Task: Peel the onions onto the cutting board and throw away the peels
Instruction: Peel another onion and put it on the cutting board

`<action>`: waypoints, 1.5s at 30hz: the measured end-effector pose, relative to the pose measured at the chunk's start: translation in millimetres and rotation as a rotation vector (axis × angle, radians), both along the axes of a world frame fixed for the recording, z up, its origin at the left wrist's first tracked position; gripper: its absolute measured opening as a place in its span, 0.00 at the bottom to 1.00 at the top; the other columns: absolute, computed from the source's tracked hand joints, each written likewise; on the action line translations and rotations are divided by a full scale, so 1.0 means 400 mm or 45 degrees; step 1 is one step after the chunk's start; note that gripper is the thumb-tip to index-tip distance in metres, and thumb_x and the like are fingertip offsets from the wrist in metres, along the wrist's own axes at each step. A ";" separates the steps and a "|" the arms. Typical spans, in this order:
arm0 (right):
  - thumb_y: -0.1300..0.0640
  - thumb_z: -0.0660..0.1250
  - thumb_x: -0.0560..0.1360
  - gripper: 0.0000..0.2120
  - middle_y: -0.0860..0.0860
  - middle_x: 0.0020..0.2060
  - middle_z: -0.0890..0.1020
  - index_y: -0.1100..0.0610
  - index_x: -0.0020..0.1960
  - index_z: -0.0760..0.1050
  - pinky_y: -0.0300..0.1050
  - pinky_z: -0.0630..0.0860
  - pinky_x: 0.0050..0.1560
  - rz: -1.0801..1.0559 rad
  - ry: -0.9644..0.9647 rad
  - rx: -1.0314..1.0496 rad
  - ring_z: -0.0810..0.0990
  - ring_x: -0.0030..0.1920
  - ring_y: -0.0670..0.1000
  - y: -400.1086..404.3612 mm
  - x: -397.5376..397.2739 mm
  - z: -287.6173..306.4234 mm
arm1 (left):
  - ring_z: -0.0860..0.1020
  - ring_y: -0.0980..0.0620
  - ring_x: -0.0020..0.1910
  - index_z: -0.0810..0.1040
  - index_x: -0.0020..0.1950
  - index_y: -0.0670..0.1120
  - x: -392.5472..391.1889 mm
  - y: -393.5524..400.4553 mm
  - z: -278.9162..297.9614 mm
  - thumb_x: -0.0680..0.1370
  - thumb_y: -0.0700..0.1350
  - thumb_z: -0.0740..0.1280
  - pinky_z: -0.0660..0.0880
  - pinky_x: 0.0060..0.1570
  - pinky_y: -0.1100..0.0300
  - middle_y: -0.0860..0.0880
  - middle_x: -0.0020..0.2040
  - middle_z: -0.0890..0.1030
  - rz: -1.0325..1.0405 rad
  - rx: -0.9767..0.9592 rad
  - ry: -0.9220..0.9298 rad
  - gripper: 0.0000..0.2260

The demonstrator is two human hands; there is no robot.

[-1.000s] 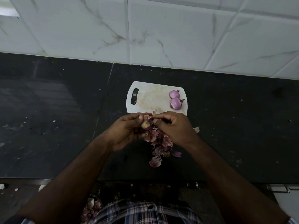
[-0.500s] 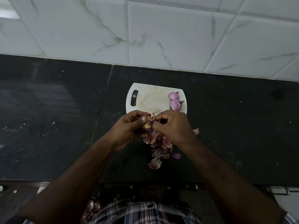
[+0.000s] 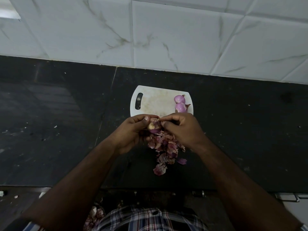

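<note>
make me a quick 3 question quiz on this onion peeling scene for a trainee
1. True or false: the cutting board holds two peeled onions.
2. Where does the pile of peels lie?
A. on the board
B. on the dark counter, on the person's side of the board
C. in a bowl
3. Fill in: the left hand grips a part-peeled ____ while the right hand pinches at its top.

Key
1. True; they sit at the board's right end, one touching the other.
2. B
3. onion
</note>
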State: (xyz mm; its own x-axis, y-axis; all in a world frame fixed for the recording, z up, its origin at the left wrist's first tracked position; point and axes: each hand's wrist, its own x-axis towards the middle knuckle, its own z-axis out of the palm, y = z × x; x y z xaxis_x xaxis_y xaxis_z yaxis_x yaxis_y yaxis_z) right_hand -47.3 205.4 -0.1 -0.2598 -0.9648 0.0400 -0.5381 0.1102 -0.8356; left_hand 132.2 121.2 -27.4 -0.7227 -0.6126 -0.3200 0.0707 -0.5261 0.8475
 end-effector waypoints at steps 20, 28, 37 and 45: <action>0.54 0.72 0.75 0.10 0.46 0.48 0.84 0.51 0.56 0.85 0.41 0.78 0.51 0.158 0.268 0.007 0.81 0.50 0.44 -0.003 0.019 0.007 | 0.83 0.50 0.45 0.76 0.63 0.40 0.018 0.003 -0.014 0.70 0.35 0.74 0.79 0.37 0.62 0.44 0.51 0.83 -0.041 -0.071 -0.058 0.21; 0.55 0.65 0.78 0.08 0.51 0.46 0.78 0.58 0.53 0.78 0.48 0.73 0.45 0.150 0.539 0.106 0.75 0.46 0.51 0.003 0.052 0.004 | 0.84 0.49 0.45 0.76 0.60 0.40 0.013 0.006 -0.024 0.67 0.36 0.76 0.80 0.39 0.61 0.40 0.54 0.83 -0.004 -0.156 -0.108 0.23; 0.61 0.68 0.76 0.06 0.44 0.42 0.82 0.54 0.51 0.81 0.29 0.74 0.42 -0.008 0.277 0.115 0.80 0.42 0.39 0.006 0.006 -0.005 | 0.83 0.52 0.43 0.76 0.64 0.40 0.024 0.011 -0.006 0.71 0.37 0.71 0.78 0.36 0.62 0.45 0.50 0.84 -0.041 -0.052 -0.018 0.21; 0.52 0.73 0.75 0.18 0.41 0.57 0.83 0.47 0.65 0.79 0.40 0.76 0.61 0.119 0.015 0.118 0.80 0.58 0.39 0.015 0.026 -0.005 | 0.82 0.52 0.45 0.78 0.67 0.41 0.030 0.005 -0.024 0.77 0.37 0.65 0.79 0.40 0.61 0.42 0.52 0.83 -0.066 0.073 0.043 0.17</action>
